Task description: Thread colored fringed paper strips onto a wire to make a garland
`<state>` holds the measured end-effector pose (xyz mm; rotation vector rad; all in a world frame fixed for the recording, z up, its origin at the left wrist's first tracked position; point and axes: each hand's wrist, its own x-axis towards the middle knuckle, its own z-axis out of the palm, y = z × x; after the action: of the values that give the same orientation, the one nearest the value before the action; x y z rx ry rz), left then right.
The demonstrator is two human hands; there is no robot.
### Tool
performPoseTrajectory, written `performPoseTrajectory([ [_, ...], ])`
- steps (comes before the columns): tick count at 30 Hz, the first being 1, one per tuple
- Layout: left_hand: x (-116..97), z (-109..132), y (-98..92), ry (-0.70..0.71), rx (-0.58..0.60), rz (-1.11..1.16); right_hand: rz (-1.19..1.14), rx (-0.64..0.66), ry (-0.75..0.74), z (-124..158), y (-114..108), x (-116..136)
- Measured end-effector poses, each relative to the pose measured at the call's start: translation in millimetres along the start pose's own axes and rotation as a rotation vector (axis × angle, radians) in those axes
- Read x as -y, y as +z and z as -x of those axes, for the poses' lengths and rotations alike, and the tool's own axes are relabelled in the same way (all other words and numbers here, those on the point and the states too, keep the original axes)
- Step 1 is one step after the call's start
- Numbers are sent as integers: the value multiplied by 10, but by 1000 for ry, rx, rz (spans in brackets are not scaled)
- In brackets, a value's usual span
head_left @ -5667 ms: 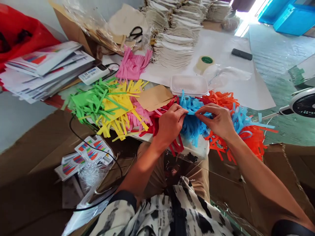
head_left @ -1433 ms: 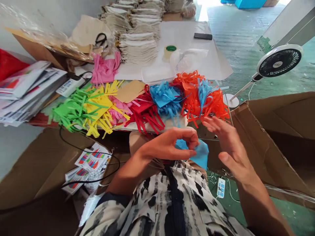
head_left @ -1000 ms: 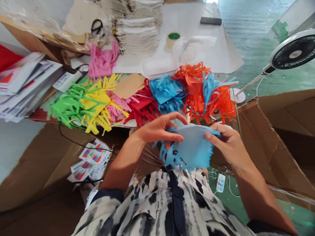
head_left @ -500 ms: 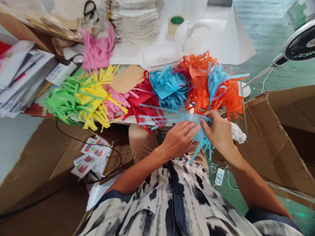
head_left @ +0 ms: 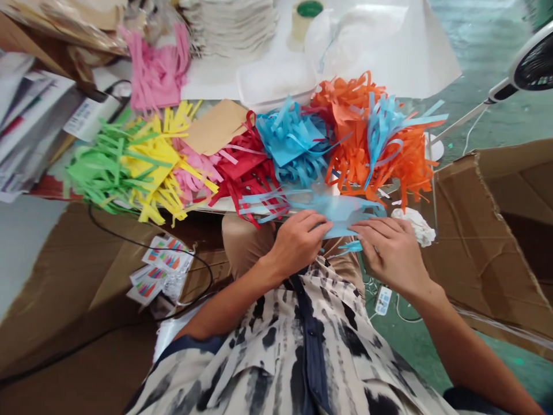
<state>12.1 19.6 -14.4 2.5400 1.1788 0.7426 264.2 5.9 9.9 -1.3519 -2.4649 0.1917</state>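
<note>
**One blue sheet in hand, cut heaps lying beyond**

Grasped at both ends and stretched flat over the table's near edge, just above centre: a pale blue fringed sheet (head_left: 341, 208). Pinched on its left by the left hand (head_left: 298, 242), fingertips closed on the paper. Clamped on its right under the fingers of the right hand (head_left: 391, 251).

Judged partway through this one piece: spread out, not yet laid on any heap. Already slit into strips and heaped beyond it: blue pile (head_left: 289, 141) at twelve o'clock from the hands, orange pile (head_left: 358, 150) at one, red pile (head_left: 246, 173) at eleven, yellow pile (head_left: 159, 161) and green pile (head_left: 99, 170) out at ten. Impossible to tell how many sheets remain.

Blurred along the sheet's fringe toward nine o'clock, so no counting the strips. Cut off at the top edge: a tape roll (head_left: 305, 14). Only partly in view at two o'clock: a fan (head_left: 533, 60). Hidden beneath the fingers: both thumbs' hold.
</note>
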Motion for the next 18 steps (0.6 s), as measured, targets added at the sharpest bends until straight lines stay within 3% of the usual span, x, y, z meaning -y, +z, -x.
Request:
performPoseTrajectory([
  [7,57,-82,-276,-273,24,178,-147,37,190,-194,-56,-8],
  [14,57,-278,-186,-531,8,51,15,99,455,-453,58,4],
  [18,66,-365,-132,-588,36,-94,126,144,560,-534,77,47],
])
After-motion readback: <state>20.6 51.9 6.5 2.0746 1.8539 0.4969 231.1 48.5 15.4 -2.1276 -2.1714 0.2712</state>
